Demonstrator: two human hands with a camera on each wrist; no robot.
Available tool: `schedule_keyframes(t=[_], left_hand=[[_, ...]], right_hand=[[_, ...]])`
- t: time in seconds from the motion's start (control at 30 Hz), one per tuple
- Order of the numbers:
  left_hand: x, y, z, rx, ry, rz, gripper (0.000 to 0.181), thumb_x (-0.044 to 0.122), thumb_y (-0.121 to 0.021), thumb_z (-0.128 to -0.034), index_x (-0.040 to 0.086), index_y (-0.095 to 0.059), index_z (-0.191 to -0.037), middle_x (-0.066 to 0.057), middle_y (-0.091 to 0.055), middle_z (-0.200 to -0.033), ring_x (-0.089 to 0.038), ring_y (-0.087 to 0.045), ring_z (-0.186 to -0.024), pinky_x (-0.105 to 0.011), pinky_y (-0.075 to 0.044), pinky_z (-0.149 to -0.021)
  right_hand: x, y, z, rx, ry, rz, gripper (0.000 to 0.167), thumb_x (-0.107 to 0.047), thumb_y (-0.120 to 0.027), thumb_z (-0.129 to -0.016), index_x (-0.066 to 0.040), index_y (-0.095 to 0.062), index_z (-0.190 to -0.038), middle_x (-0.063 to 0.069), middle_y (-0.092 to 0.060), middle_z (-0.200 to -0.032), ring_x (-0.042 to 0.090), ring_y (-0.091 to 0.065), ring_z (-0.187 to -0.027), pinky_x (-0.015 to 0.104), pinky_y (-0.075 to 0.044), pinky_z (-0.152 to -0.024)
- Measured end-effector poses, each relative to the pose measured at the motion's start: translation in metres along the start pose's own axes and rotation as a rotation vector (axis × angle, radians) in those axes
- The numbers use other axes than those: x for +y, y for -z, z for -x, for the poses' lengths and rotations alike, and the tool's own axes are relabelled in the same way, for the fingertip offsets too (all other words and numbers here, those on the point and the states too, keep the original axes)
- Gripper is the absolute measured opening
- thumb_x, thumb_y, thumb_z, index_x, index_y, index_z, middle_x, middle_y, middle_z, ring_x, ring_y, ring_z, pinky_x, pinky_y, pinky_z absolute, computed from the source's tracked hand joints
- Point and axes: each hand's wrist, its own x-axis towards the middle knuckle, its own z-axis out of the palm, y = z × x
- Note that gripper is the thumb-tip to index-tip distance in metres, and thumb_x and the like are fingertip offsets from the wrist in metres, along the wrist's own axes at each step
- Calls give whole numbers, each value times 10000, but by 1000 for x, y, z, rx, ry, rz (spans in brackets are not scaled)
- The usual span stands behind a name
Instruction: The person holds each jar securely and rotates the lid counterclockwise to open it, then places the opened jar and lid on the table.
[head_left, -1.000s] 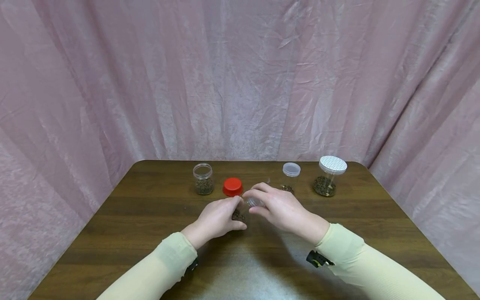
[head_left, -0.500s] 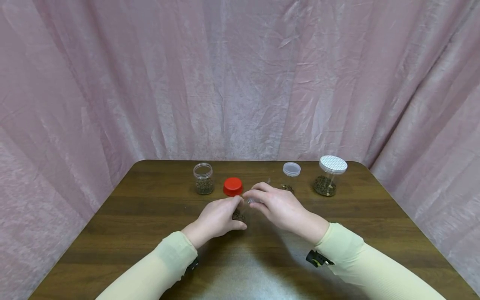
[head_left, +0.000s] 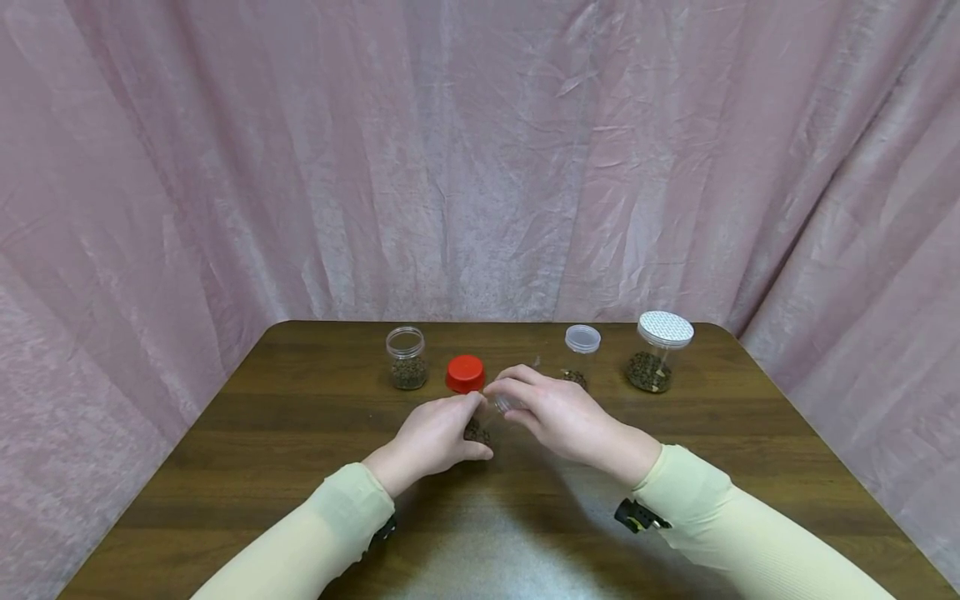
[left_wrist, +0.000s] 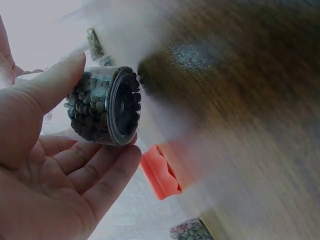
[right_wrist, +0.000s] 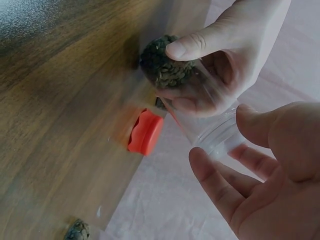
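Note:
My left hand [head_left: 433, 435] grips a small clear jar [left_wrist: 97, 105] by its lower body. Dark brown pellets lie in the bottom of the jar, which looks tilted, with its base showing in the left wrist view. My right hand [head_left: 558, 417] has its thumb and fingers round the clear ridged lid [right_wrist: 220, 140] at the jar's mouth; in the head view the fingers hide much of it. A red cap [head_left: 465, 374] with a wavy edge sits on the table just beyond both hands.
A clear jar [head_left: 407, 371] of pellets with no visible lid stands at the back left. Behind my right hand is a jar with a translucent lid [head_left: 582, 338]. A bigger jar with a white patterned lid [head_left: 666, 327] stands farther right. Pink curtain [head_left: 480, 167] hangs behind the wooden table [head_left: 247, 467].
My right fingers have shifted slightly round the jar's lid, with more, then less, then more of it showing. The left hand and the other jars stay in place.

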Motion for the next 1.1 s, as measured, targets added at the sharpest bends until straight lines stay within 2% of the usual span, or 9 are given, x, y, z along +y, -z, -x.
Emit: schedule_keyframes(t=[0.2, 0.37, 0.53, 0.63, 0.73, 0.8, 0.93, 1.1], left_hand=[[0, 0, 0, -4, 6, 3, 569, 342, -977, -864, 109, -677, -1288, -28, -764, -1206, -243, -748, -1054, -473, -600, -909], [1, 1, 0, 4, -8, -5, 555, 335, -987, -849, 118, -677, -1254, -11, -752, -1140, -230, -738, -987, -465, -599, -871], [2, 2, 0, 2, -10, -9, 552, 339, -990, -844, 123, -681, -1247, 13, -739, -1103, -205, -720, -952, -450, -592, -856], [2, 2, 0, 3, -8, -14, 551, 342, -989, -844, 122, -682, -1245, 17, -739, -1101, -193, -715, -946, -439, -592, -854], [2, 2, 0, 4, -8, -15, 553, 342, -990, -842, 119, -683, -1244, 13, -743, -1106, -192, -716, -949, -437, -594, -856], [2, 1, -1, 3, -6, -15, 553, 342, -990, -843, 119, -683, -1246, 12, -744, -1110, -193, -718, -954, -437, -595, -860], [2, 1, -1, 5, -4, -16, 553, 344, -989, -845, 121, -682, -1247, 14, -743, -1106, -192, -716, -949, -437, -594, -860], [1, 1, 0, 10, -10, -19, 552, 347, -988, -845, 121, -680, -1244, 14, -739, -1088, -192, -712, -927, -437, -593, -845]], right_hand=[[0, 3, 0, -37, -1, -20, 421, -130, -815, -1020, -140, -696, -1423, 15, -634, -1453, 157, -741, -989, 403, -620, -833], [-3, 7, -2, -31, -117, 27, 520, -366, -825, -1016, -171, -685, -1477, 43, -628, -1502, 212, -742, -1028, 480, -619, -847], [-4, 9, -5, -16, -268, 135, 526, -526, -749, -1033, -179, -719, -1427, 31, -721, -1282, 228, -759, -940, 476, -606, -704], [-3, 10, -7, -32, -306, 168, 441, -536, -735, -1039, -197, -761, -1320, -41, -716, -1034, 146, -703, -812, 432, -567, -640], [-3, 10, -8, -37, -303, 167, 363, -518, -753, -1034, -208, -779, -1219, -113, -627, -848, 68, -621, -725, 386, -530, -610], [-3, 10, -8, -36, -290, 164, 335, -503, -759, -1033, -208, -780, -1191, -131, -585, -801, 50, -589, -697, 366, -510, -596], [-3, 9, -8, -37, -260, 161, 331, -463, -772, -1034, -187, -775, -1216, -88, -662, -872, 93, -654, -760, 380, -539, -630], [-3, 8, -7, -56, -240, 149, 365, -428, -768, -1042, -162, -754, -1292, 10, -759, -1071, 200, -755, -916, 452, -595, -705]])
